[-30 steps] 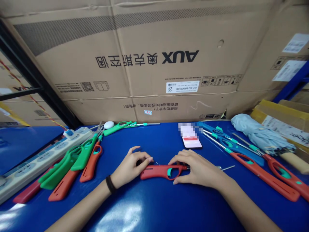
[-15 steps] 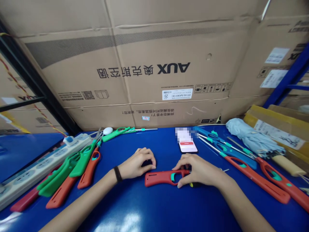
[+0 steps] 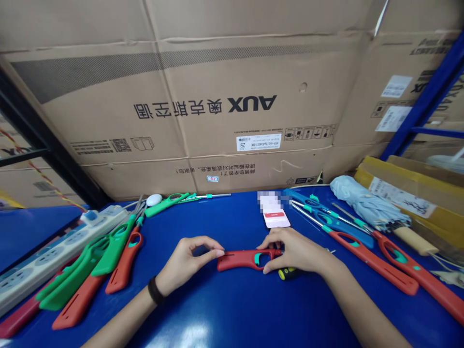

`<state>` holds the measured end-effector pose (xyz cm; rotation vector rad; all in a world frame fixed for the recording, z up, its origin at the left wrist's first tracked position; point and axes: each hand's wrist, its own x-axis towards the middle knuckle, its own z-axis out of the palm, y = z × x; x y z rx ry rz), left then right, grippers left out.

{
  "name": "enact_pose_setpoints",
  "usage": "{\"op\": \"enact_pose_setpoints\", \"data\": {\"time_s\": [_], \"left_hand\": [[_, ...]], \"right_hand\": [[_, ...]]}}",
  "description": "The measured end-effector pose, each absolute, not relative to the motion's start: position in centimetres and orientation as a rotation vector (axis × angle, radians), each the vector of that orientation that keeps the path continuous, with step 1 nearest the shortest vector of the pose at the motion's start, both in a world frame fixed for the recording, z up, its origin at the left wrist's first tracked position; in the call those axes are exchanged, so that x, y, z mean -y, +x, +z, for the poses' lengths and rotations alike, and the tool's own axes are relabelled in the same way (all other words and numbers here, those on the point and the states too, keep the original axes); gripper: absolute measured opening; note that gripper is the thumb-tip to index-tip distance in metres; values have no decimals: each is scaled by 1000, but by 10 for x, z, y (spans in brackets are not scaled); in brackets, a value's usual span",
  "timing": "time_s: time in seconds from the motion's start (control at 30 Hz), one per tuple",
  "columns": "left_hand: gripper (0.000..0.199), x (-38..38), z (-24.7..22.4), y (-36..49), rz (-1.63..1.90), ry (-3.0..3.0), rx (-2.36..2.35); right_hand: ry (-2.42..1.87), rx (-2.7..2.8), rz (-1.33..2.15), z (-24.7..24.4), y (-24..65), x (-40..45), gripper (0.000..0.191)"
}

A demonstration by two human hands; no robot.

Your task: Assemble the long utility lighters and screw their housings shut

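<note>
A red gas lighter (image 3: 237, 261) with a green trigger lies sideways on the blue tabletop in front of me. My left hand (image 3: 190, 258) pinches its handle end between thumb and forefinger. Around the trigger-guard end, my right hand (image 3: 290, 251) has thumb and fingers closed on the lighter, hiding part of its front. Beneath the right palm lies a screwdriver (image 3: 287, 274) with a yellow and black handle, partly covered. A phone (image 3: 277, 220) with a lit screen rests just beyond the right hand.
Several red and green lighters (image 3: 118, 246) lie at the left beside a white power strip (image 3: 47, 256). More red and blue lighters (image 3: 373, 261) lie at the right, near a folded light-blue umbrella (image 3: 366, 200) and an open carton (image 3: 416, 193). A large cardboard sheet (image 3: 217, 72) stands behind.
My left hand has come onto the lighter's handle end, where before it hovered just above it. The right hand keeps its grip; more of the screwdriver handle shows. The view has shifted slightly.
</note>
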<state>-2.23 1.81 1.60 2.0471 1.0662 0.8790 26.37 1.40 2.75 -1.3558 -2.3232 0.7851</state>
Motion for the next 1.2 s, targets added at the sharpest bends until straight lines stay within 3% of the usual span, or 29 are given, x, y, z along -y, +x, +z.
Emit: {"op": "enact_pose_setpoints", "data": {"time_s": [0.73,1.2], "left_hand": [[14,-21,6,-30,855,2326,-985],[15,-21,6,-25,859,2097,-1062]], "right_hand": [[-1412,2259,843,22,261,-17,42],[-1421,2246,841,21,260,-15,39]]}}
